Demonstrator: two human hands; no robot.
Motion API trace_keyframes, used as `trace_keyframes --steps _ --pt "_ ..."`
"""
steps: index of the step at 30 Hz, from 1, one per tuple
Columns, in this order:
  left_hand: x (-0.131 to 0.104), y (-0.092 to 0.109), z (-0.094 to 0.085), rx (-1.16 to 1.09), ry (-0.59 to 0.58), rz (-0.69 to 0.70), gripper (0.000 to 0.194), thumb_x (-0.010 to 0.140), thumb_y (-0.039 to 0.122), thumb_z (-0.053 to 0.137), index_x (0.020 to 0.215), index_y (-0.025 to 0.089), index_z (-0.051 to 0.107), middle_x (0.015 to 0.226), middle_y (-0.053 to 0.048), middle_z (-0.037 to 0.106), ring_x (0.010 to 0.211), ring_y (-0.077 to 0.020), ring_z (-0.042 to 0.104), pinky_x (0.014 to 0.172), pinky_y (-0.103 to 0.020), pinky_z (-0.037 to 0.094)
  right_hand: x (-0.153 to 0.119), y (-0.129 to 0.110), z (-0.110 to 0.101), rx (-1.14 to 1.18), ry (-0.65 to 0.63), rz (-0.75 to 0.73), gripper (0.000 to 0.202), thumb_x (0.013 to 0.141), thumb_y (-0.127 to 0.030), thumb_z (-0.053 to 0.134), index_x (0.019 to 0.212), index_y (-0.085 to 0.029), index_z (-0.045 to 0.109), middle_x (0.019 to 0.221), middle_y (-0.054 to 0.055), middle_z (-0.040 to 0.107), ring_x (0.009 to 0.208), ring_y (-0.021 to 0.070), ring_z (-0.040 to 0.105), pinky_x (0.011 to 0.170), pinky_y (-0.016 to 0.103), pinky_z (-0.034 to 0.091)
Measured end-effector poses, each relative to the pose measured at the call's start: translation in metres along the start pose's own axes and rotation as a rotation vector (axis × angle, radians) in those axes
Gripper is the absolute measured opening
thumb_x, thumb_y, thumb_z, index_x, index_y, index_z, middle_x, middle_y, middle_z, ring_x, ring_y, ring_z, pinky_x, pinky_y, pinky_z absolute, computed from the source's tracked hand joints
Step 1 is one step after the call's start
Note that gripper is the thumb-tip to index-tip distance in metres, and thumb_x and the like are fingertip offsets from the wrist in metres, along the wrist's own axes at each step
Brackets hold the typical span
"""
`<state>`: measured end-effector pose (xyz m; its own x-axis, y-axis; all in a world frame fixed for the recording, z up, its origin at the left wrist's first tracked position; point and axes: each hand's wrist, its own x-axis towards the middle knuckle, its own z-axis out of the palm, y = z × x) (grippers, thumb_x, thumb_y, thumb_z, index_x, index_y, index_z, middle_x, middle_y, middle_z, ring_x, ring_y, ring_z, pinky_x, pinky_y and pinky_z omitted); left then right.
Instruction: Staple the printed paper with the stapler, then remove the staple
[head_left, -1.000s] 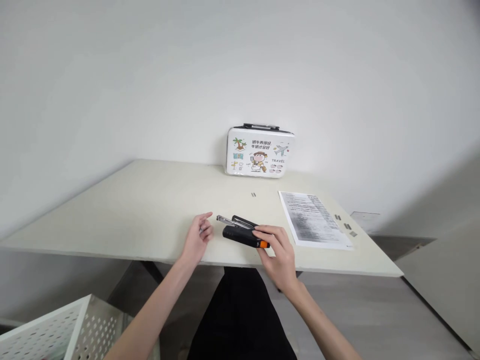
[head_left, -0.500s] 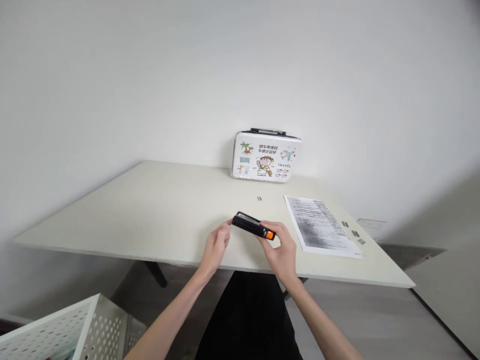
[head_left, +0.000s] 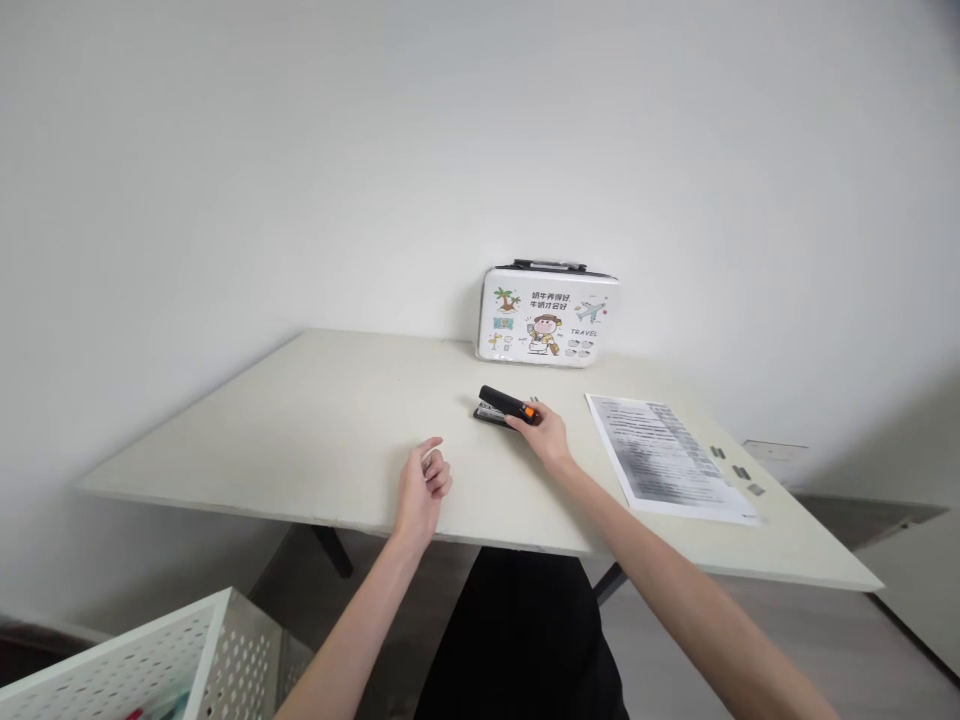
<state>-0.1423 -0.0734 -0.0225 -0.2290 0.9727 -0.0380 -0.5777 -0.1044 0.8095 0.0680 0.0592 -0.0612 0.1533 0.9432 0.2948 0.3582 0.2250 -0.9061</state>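
My right hand (head_left: 545,432) grips the orange-marked rear end of a black stapler (head_left: 506,405), whose front points left, low over the table or on it. My left hand (head_left: 426,485) is near the table's front edge, away from the stapler, its fingers loosely curled with the index finger apart and nothing held. Small grey staple strips (head_left: 534,400) lie just behind my right hand, partly hidden. To the right, a printed sheet (head_left: 664,460) lies flat.
A white case (head_left: 550,318) with cartoon prints stands against the wall at the back of the table (head_left: 300,430). Several staple strips (head_left: 741,472) lie right of the sheet. A white perforated basket (head_left: 240,655) is at the lower left.
The stapler has moved away from me toward the case in my right hand, and its body now sits upright. My left hand has come off it and its fingers have loosened.
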Motion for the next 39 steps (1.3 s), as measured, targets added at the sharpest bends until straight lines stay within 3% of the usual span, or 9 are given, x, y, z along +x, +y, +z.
trace_keyframes --steps 9,14,17,19,22,25,27,31,39 --pt "-0.006 -0.005 0.0 -0.011 0.012 -0.001 0.033 0.08 0.032 0.078 0.103 0.02 0.059 0.063 0.012 0.033 0.045 -0.004 0.024 0.045 -0.019 0.016 0.07 0.005 0.024 -0.163 -0.142 -0.143 0.033 0.078 -0.033 0.08 0.107 -0.019 0.073 0.105 0.01 0.078 0.1 0.0276 0.071 0.097 0.043 0.052" --pt "-0.002 0.001 -0.005 -0.132 -0.014 -0.159 0.026 0.079 0.022 0.079 0.099 0.017 0.063 0.061 0.012 0.035 0.042 -0.0025 0.023 0.041 -0.018 0.015 0.087 -0.005 0.021 -0.226 -0.214 -0.233 0.032 0.079 -0.022 0.08 0.11 -0.016 0.072 0.11 0.014 0.077 0.104 0.0303 0.071 0.1 0.047 0.052" --pt "0.002 0.006 -0.007 -0.204 0.02 -0.211 0.014 0.086 0.02 0.071 0.097 0.015 0.063 0.061 0.01 0.042 0.039 -0.003 0.028 0.037 -0.018 0.023 0.07 -0.015 0.015 -0.236 -0.169 -0.301 0.04 0.089 -0.026 0.07 0.126 -0.014 0.065 0.129 0.02 0.07 0.121 0.0331 0.065 0.109 0.053 0.048" --pt "0.004 0.009 -0.004 -0.26 0.057 -0.225 0.01 0.093 0.021 0.061 0.1 0.014 0.062 0.07 0.002 0.056 0.045 -0.0056 0.047 0.042 -0.017 0.039 0.046 -0.026 0.006 -0.232 -0.158 -0.371 0.042 0.097 -0.031 0.061 0.135 -0.015 0.06 0.137 0.02 0.065 0.127 0.0327 0.061 0.112 0.056 0.046" --pt "0.004 0.009 0.01 -0.41 0.102 -0.29 0.025 0.099 0.025 0.051 0.118 0.012 0.061 0.107 -0.017 0.072 0.087 -0.02 0.077 0.069 -0.026 0.062 -0.002 -0.047 -0.014 -0.223 -0.235 -0.517 0.038 0.1 -0.036 0.059 0.136 -0.021 0.059 0.138 0.014 0.065 0.13 0.0295 0.06 0.116 0.052 0.046" --pt "-0.001 0.005 0.033 -0.547 0.106 -0.36 0.043 0.101 0.033 0.05 0.137 0.008 0.054 0.128 -0.026 0.069 0.113 -0.0299 0.076 0.085 -0.037 0.065 -0.047 -0.067 -0.034 -0.31 -0.375 -0.79 0.036 0.104 -0.04 0.057 0.137 -0.025 0.059 0.148 0.014 0.058 0.141 0.0305 0.052 0.12 0.056 0.043" --pt "-0.006 0.0 0.049 -0.549 0.092 -0.385 0.051 0.103 0.038 0.049 0.141 0.005 0.053 0.125 -0.026 0.071 0.108 -0.0299 0.077 0.085 -0.036 0.066 -0.07 -0.074 -0.042 -0.401 -0.422 -0.886 0.042 0.103 -0.047 0.06 0.137 -0.023 0.06 0.151 0.016 0.054 0.147 0.0337 0.045 0.121 0.058 0.042" --pt "-0.016 -0.011 0.078 -0.483 0.072 -0.465 0.051 0.105 0.042 0.048 0.134 0.002 0.06 0.103 -0.019 0.074 0.086 -0.024 0.078 0.072 -0.029 0.064 -0.094 -0.07 -0.05 -0.486 -0.351 -0.792 0.041 0.102 -0.047 0.062 0.132 -0.02 0.064 0.15 0.018 0.053 0.151 0.0369 0.038 0.122 0.061 0.042" --pt "-0.023 -0.046 0.11 -0.187 -0.095 -0.468 0.035 0.102 0.039 0.05 0.104 0.012 0.071 0.092 -0.013 0.072 0.078 -0.0201 0.073 0.072 -0.029 0.06 -0.086 -0.06 -0.089 -0.541 -0.287 -0.802 0.014 0.102 -0.032 0.065 0.11 -0.021 0.068 0.14 0.016 0.061 0.143 0.0336 0.049 0.114 0.058 0.05"
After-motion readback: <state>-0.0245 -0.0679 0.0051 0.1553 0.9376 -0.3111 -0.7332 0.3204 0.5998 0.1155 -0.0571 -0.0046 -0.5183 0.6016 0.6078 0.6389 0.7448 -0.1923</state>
